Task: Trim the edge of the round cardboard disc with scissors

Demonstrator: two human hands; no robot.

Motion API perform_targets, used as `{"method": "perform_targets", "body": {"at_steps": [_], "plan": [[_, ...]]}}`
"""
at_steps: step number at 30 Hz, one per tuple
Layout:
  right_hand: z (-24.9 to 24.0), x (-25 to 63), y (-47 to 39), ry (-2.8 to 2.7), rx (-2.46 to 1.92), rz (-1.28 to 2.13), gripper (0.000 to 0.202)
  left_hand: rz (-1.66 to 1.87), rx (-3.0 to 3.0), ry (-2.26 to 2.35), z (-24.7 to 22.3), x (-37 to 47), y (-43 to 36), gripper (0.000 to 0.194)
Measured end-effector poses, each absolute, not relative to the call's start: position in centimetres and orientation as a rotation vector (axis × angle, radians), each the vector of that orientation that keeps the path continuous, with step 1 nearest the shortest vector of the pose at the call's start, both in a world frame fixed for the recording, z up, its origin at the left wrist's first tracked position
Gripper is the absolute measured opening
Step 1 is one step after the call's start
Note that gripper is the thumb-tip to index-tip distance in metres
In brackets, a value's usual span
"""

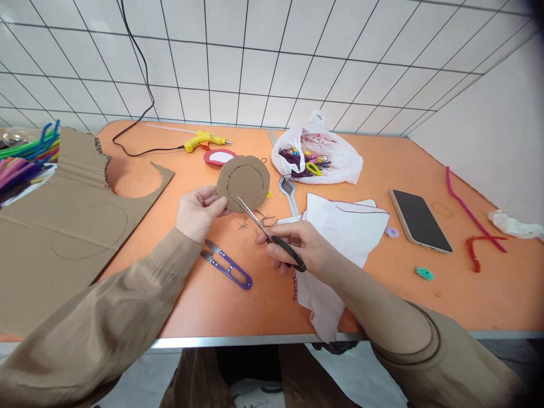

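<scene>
A round cardboard disc (245, 182) with a smaller circle marked or cut inside its edge is pinched at its lower left by my left hand (199, 211). My right hand (300, 245) grips black-handled scissors (289, 253), their tips over the lower part of the disc's inner circle. Whether the blades pierce the cardboard I cannot tell. Below the disc, purple-handled thread snips (227, 265) lie on the orange table (272, 311), near small dark scraps (255, 220). White cloth (340, 226) with dark red stitched edges lies under and beside my right hand.
At left rests a large cardboard sheet (34, 249) with a round cut-out, colourful pipe cleaners (29, 161) beside it. A yellow glue gun (204, 140), red-rimmed oval (219, 157) and plastic bag (340, 161) are at the back; a phone (420, 220) and red pipe cleaner (476, 252) are right.
</scene>
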State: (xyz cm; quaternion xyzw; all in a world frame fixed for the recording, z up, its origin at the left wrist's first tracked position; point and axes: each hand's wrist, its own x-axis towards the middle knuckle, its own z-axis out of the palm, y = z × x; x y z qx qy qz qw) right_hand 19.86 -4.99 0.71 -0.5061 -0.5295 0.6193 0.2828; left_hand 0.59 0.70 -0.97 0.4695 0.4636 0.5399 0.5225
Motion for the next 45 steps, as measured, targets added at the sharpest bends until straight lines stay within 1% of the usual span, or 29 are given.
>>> {"method": "perform_targets", "body": {"at_steps": [13,16,22,29,34,38,45], "plan": [[0.6,20.1,-4.7,-1.424,-1.321,1.683,0.039,1.316,1.218,1.116,-0.7,0.9,0.3,0.035],[1.0,20.1,-4.8,-1.403,-1.348,1.699,0.039,1.324,1.272,1.112,-0.8,1.0,0.1,0.032],[1.8,20.0,-5.0,-1.395,-1.344,1.727,0.034,1.324,1.388,1.122,-1.1,1.2,-0.2,0.024],[1.7,20.0,-5.1,-1.421,-1.352,1.739,0.038,1.270,1.491,1.142,-2.0,1.1,-0.3,0.028],[1.8,19.9,-5.2,-1.427,-1.364,1.733,0.033,1.330,1.310,1.127,-1.5,1.1,0.2,0.025],[1.7,20.1,-5.2,-1.408,-1.348,1.746,0.036,1.322,1.144,1.160,-1.2,1.0,0.5,0.030],[1.3,20.5,-5.2,-1.378,-1.285,1.762,0.035,1.296,1.173,1.137,-1.1,1.1,0.3,0.029]]}}
